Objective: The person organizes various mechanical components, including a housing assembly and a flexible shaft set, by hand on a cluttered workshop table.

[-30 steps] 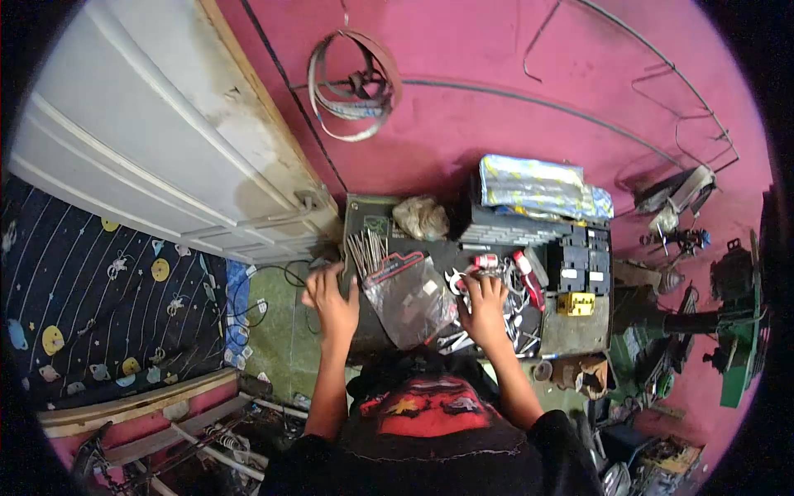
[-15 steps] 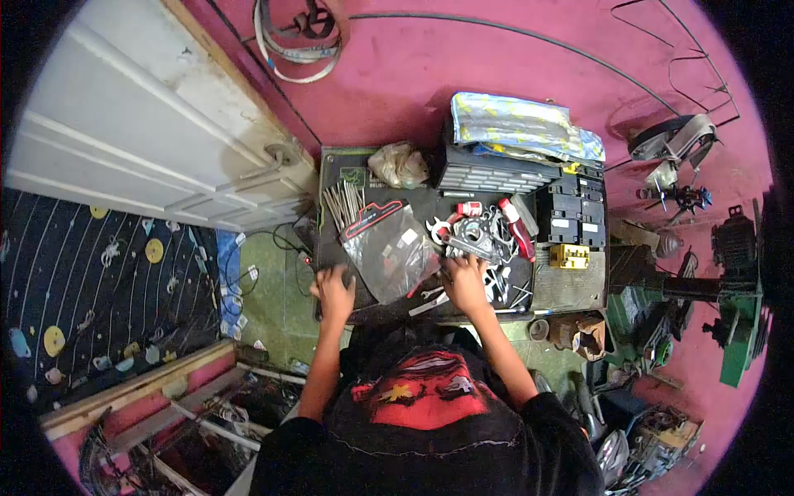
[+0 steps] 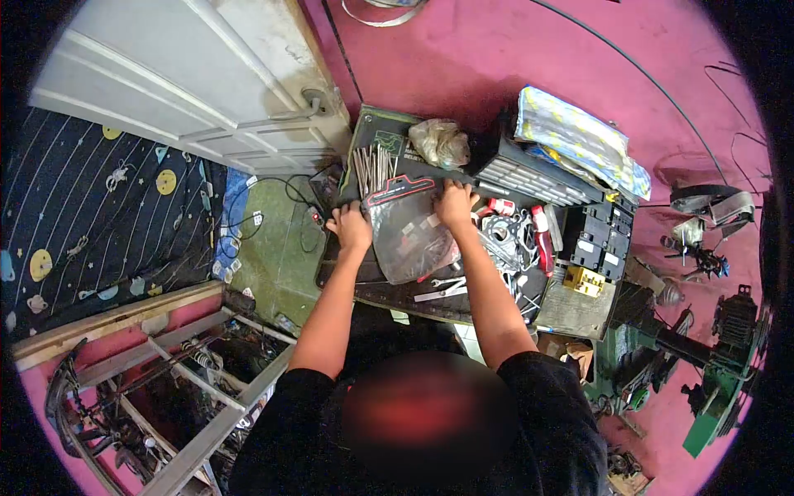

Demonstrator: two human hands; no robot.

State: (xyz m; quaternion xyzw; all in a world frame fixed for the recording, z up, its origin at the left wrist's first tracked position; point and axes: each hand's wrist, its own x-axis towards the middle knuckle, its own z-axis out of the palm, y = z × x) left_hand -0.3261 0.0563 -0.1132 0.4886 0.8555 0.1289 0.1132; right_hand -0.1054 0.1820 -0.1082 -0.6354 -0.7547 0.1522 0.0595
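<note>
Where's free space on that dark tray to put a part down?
Bare strip at near edge of the tray, between left hand and loose wrenches. Grey slab beside the yellow block looks bare too. Crowded around the tool pile by the right hand.

Both hands on clear bag (image 3: 411, 236): left hand (image 3: 351, 228) at its left edge, right hand (image 3: 456, 203) at top edge. Wrenches (image 3: 442, 288) just below, tray (image 3: 364, 285) underneath.
</note>
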